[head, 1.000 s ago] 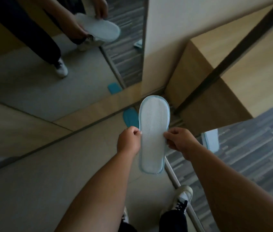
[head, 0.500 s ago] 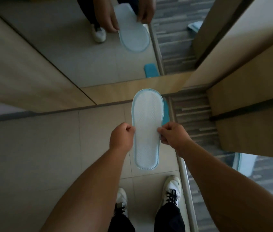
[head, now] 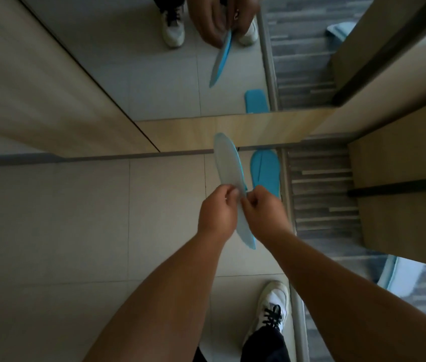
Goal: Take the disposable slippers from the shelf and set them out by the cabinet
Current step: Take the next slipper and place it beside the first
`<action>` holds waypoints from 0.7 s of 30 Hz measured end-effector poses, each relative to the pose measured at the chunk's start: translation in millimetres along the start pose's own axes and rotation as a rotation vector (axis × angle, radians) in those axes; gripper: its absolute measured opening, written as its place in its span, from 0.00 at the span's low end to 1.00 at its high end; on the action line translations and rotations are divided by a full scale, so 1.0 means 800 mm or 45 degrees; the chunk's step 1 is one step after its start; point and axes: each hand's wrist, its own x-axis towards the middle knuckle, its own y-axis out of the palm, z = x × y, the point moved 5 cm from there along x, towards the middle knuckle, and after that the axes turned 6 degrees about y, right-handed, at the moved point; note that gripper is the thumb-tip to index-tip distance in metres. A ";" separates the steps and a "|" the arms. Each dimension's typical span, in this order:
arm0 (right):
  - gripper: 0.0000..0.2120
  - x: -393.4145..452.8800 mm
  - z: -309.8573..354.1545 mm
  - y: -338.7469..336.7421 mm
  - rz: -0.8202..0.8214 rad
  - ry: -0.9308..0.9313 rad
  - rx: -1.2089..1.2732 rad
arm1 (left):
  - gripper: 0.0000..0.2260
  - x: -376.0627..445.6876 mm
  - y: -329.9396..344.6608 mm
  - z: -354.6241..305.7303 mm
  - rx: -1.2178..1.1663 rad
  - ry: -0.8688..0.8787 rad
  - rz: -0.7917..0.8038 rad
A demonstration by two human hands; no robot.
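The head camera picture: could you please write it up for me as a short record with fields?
held item: slipper, turned edge-on, pale sole facing left
left hand: gripping the slipper's middle from the left
right hand: gripping the slipper's middle from the right
already on floor: blue slipper, flat by the mirror's base
mirror: reflects the hands, both slippers and shoes
floor: pale tiles; striped carpet on the right
cabinet: wooden, at right
shoe: white with black laces

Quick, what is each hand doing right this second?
Left hand: closed, pinching the disposable slipper at its middle.
Right hand: closed, pinching the same slipper from the other side.
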 end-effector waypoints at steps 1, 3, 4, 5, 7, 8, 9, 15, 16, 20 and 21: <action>0.08 -0.002 0.004 0.003 -0.006 -0.037 -0.021 | 0.12 0.003 0.000 0.001 -0.060 -0.026 0.013; 0.04 -0.006 0.012 0.008 -0.001 -0.123 -0.041 | 0.12 0.008 -0.001 0.006 -0.161 -0.073 0.038; 0.03 -0.007 0.015 0.011 0.013 -0.165 -0.043 | 0.11 0.010 -0.004 0.010 -0.188 -0.091 0.048; 0.04 -0.008 0.018 0.014 0.030 -0.207 -0.050 | 0.11 0.012 -0.008 0.014 -0.197 -0.107 0.055; 0.07 -0.011 0.020 0.020 0.043 -0.272 -0.059 | 0.11 0.016 -0.018 0.025 -0.157 -0.128 0.056; 0.07 -0.010 0.019 0.022 0.017 -0.294 -0.048 | 0.12 0.019 -0.023 0.032 -0.126 -0.136 0.047; 0.07 -0.008 0.017 0.021 -0.031 -0.302 -0.028 | 0.13 0.021 -0.027 0.039 -0.114 -0.144 0.041; 0.17 0.057 -0.041 0.040 -0.022 0.201 0.080 | 0.15 0.044 -0.021 0.077 -0.279 -0.165 0.075; 0.16 0.068 -0.051 0.050 0.062 0.276 0.146 | 0.16 0.050 -0.017 0.085 -0.282 -0.163 0.075; 0.06 0.108 -0.081 0.081 0.178 0.387 0.449 | 0.13 0.083 -0.001 0.122 -0.201 -0.151 0.028; 0.04 0.118 -0.089 0.089 0.189 0.396 0.481 | 0.12 0.092 0.002 0.134 -0.158 -0.149 0.000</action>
